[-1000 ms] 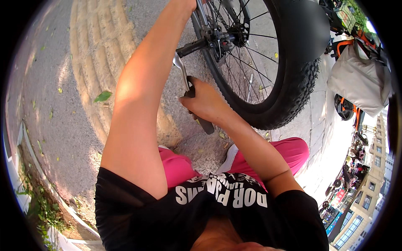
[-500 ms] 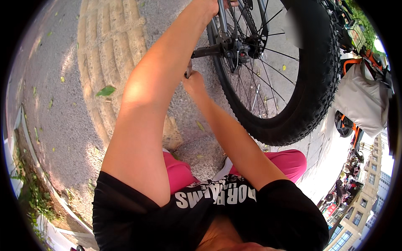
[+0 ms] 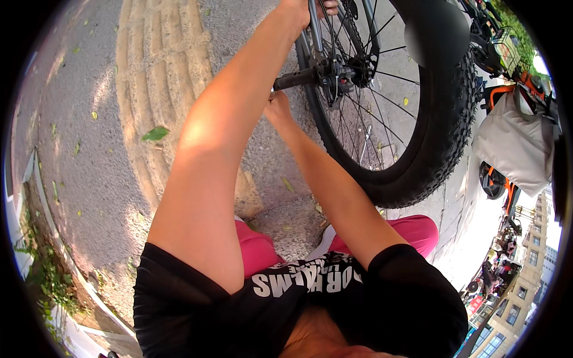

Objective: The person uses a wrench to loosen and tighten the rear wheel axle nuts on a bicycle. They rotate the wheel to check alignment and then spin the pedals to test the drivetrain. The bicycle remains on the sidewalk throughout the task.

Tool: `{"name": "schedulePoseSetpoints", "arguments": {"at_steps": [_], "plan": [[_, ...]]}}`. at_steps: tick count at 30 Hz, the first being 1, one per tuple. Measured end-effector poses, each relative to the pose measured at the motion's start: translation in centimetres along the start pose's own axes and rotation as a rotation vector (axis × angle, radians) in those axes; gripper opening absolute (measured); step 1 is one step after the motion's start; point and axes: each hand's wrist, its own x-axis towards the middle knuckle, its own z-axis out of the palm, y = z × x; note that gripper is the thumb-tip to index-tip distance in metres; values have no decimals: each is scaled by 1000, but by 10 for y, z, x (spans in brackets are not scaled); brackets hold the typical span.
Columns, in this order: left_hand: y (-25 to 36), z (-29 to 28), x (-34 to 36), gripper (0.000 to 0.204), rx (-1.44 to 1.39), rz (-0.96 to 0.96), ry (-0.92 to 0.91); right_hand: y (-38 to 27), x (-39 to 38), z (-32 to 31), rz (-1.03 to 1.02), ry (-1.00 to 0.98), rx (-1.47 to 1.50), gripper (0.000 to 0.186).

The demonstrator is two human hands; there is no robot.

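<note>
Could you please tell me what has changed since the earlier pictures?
The right hand has moved forward, closer to the outer end of the black peg beside the wheel; the metal tool seen in it a second ago can no longer be made out clearly. The left hand stays at the bicycle frame.

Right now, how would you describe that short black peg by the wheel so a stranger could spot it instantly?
Start at the big, knobbly black tire, move inward to its center, then left. There a short black peg juts sideways, its outer end just above the right hand in the picture. Unlike the long grey frame tubes above it, it is black, stubby and nearly level.
</note>
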Motion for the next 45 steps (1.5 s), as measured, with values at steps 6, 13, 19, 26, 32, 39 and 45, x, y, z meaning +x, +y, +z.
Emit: {"name": "schedulePoseSetpoints", "arguments": {"at_steps": [6, 13, 19, 26, 32, 39, 45], "plan": [[-4, 1, 3, 88, 18, 11, 23, -23, -63, 0, -243, -304, -29, 28], [-1, -2, 1, 87, 47, 24, 122, -97, -132, -52, 201, -309, 139, 29], [-6, -1, 2, 87, 38, 9, 73, -128, -147, -92, 151, -328, 64, 25], [-2, 4, -2, 88, 39, 10, 72, -148, -131, -92, 314, -258, 190, 17], [0, 0, -3, 87, 14, 8, 50, -175, -116, -101, 627, -343, 770, 13], [1, 3, -3, 88, 19, 14, 81, -191, -104, -113, 676, -388, 1008, 13], [1, 3, -5, 91, 21, 6, 84, -168, -124, -103, 562, -364, 746, 15]]}}
